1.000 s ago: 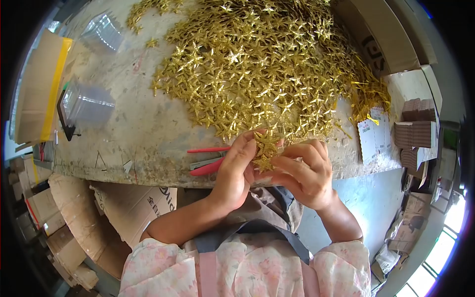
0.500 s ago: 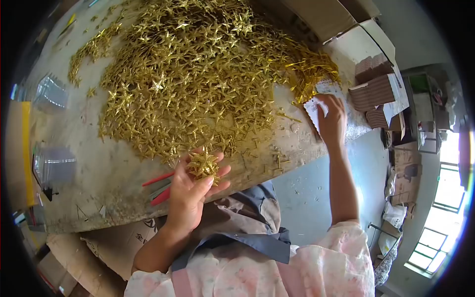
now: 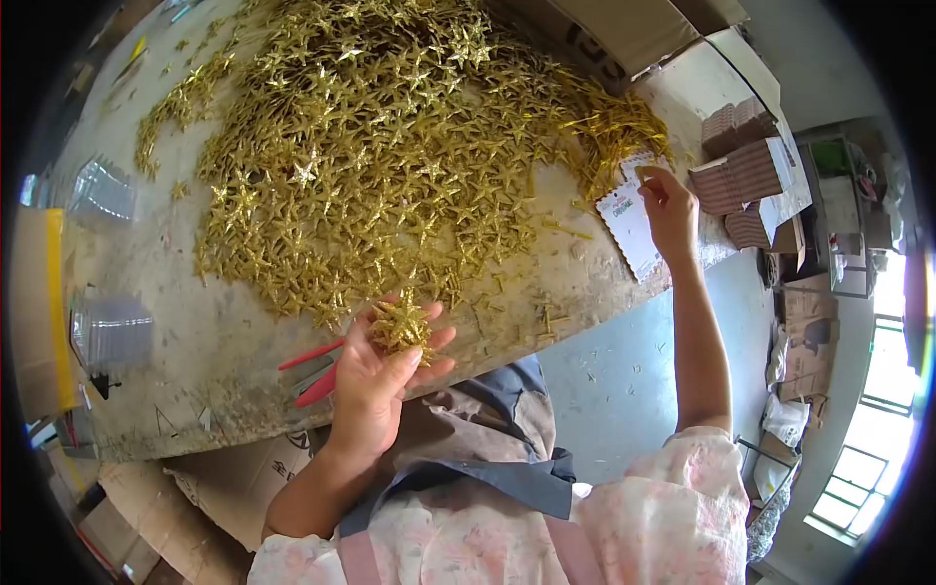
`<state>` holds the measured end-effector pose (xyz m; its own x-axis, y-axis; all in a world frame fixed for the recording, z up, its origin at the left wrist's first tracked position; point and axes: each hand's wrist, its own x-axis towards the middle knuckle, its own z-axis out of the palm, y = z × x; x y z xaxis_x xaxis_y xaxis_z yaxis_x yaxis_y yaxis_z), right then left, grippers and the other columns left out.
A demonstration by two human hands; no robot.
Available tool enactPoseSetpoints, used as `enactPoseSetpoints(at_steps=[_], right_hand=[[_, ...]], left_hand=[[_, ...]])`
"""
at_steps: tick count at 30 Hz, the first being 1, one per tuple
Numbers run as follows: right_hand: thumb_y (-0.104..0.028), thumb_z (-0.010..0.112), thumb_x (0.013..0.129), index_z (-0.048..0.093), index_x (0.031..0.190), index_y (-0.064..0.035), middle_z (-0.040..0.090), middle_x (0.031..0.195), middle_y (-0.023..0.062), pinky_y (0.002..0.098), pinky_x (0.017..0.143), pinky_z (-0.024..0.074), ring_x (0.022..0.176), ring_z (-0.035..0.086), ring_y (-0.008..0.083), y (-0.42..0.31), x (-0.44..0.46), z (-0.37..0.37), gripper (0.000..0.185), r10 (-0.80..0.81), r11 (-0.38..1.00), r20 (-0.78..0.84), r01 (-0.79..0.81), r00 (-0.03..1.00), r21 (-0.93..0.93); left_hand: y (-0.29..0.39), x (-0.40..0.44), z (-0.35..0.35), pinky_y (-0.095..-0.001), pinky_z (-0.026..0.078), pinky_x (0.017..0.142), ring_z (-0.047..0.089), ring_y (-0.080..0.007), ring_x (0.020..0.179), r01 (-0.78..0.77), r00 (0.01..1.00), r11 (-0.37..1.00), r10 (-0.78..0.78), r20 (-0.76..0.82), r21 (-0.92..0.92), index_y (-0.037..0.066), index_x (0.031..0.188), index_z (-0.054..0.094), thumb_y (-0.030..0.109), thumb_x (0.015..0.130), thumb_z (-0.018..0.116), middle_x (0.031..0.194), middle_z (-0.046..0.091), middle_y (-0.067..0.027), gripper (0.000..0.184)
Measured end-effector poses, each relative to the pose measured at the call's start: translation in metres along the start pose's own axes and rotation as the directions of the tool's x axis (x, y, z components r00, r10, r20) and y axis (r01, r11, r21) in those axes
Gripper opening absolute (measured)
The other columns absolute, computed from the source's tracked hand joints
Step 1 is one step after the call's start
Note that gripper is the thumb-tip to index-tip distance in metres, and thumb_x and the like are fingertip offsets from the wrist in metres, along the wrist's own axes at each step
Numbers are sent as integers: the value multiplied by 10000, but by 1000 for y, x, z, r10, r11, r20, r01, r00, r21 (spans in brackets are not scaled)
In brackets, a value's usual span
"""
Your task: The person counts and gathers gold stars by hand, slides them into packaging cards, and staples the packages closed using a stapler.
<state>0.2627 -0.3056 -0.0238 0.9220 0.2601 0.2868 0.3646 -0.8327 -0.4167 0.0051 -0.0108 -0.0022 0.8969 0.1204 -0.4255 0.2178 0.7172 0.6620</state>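
Observation:
My left hand [image 3: 378,375], palm up at the table's front edge, holds a small stack of gold glitter stars [image 3: 400,324] between thumb and fingers. Over to the right, my right hand [image 3: 669,213] has thumb and forefinger pinched together above a white printed card [image 3: 624,216] with a scalloped edge. Whatever lies in that pinch is too small to make out. Gold strips [image 3: 624,132] are heaped just beyond the card. A large pile of gold glitter stars [image 3: 361,166] spreads over the worktable [image 3: 234,341].
Red-handled pliers or scissors [image 3: 315,388] lie left of my left hand. Clear plastic boxes [image 3: 112,327] stand at the left side. Bundles of striped cards [image 3: 736,177] sit at the right, beside a cardboard box [image 3: 624,34]. Short gold bits [image 3: 549,317] litter the front edge.
My right hand has moved right and slightly back off the card, uncovering its printed face. My left hand keeps its hold on the stars.

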Motion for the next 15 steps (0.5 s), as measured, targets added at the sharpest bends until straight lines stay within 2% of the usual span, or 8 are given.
enactPoseSetpoints(at_steps=[2,5,8,11,14,15], right_hand=[[-27,610,797,615,968,-1,660,742,73,263,620,479,662,608,105,5,-4,-4,173,76,995,63,-80,995,60],[-28,596,810,612,973,15,658,734,49,238,601,464,682,600,74,2,-4,-8,169,224,949,169,-254,960,185],[-49,621,796,656,942,5,679,747,81,264,640,486,692,626,107,8,-4,-3,159,207,909,172,-254,963,331],[-35,592,798,651,940,15,682,765,91,261,658,488,702,629,113,8,-2,-1,161,173,936,164,-214,971,279],[-26,581,794,649,952,13,663,738,62,243,616,471,664,596,94,9,0,-1,176,149,942,169,-192,974,275],[-18,568,802,641,946,9,641,734,40,229,592,447,644,565,80,9,2,-2,164,162,914,206,-226,965,338]], left_hand=[[0,0,0,-411,546,855,556,-326,1106,3,1000,1000,-3,1,-3,87,1327,333,-3,853,522,1268,492,-192,518],[0,0,2,-410,546,855,555,-323,1107,3,1000,1000,-3,14,-8,92,1327,333,-4,850,525,1266,493,-192,524],[0,-2,1,-411,544,857,554,-322,1109,-2,1000,1000,2,22,-11,96,1328,332,-3,850,527,1266,492,-193,526],[0,-4,-1,-414,542,859,552,-322,1112,-6,1000,1000,6,19,-11,97,1328,330,1,853,527,1272,488,-195,524],[1,-4,-1,-416,539,863,551,-323,1114,-3,1000,1000,3,12,-17,98,1327,331,6,857,526,1276,484,-197,517],[1,-4,-1,-416,538,864,550,-323,1115,-3,1000,1000,3,17,-13,97,1327,330,7,858,525,1277,483,-198,516]])
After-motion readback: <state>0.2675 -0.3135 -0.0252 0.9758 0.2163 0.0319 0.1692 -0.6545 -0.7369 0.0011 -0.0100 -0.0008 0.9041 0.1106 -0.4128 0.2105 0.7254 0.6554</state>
